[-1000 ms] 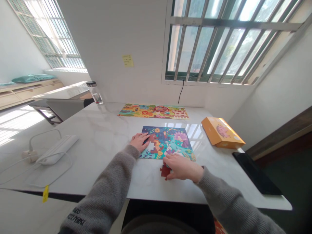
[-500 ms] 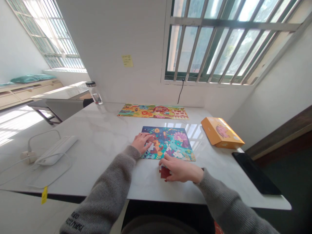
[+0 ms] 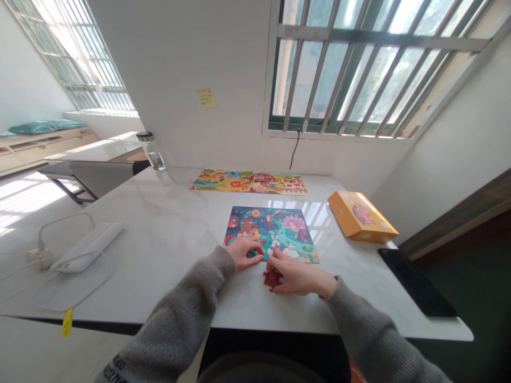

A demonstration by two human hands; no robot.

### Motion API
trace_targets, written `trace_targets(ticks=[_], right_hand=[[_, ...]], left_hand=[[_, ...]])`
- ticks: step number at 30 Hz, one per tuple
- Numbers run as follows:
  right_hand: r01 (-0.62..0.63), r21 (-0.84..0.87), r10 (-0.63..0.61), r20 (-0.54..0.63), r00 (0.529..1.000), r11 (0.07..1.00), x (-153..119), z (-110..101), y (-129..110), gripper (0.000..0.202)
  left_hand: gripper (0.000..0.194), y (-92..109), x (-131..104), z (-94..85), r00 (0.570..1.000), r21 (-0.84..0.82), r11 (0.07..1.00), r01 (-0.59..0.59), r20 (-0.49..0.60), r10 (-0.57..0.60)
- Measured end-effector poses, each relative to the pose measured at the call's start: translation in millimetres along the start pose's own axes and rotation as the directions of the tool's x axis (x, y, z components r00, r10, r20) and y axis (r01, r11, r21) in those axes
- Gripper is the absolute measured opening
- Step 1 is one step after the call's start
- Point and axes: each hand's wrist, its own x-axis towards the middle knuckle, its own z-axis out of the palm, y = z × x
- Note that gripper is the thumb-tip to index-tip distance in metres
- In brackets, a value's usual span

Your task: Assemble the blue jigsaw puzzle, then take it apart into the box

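Observation:
A colourful forest puzzle (image 3: pixel 275 229) with rabbits, a bear and a peacock lies on the white table in front of me. My left hand (image 3: pixel 245 252) rests over its lower left edge, fingers bent with a gap between thumb and fingers; no piece shows in it. Just below the puzzle's front edge, my right hand (image 3: pixel 297 274) grips a dark red puzzle piece (image 3: pixel 272 280) between thumb and fingers. The two hands' fingertips are close to each other.
Behind lies a long farm-animal puzzle (image 3: pixel 249 182). An orange box (image 3: pixel 361 217) and a black tablet (image 3: pixel 417 282) are at the right. A bottle (image 3: pixel 152 151) stands back left; a white power strip (image 3: pixel 90 247) with cables lies left.
My left hand has moved down and right from the puzzle's left side, uncovering the bear. My right hand has shifted slightly up and right with the red piece.

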Motion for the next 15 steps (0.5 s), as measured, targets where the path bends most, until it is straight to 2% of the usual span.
trace_targets(ticks=[15], right_hand=[[-0.022, -0.085, 0.019, -0.03, 0.999, 0.996, -6.1, 1.2, -2.0, 0.044]], left_hand=[[0.016, 1.0, -0.2, 0.3, 0.999, -0.053, 0.997, 0.05, -0.017, -0.051]])
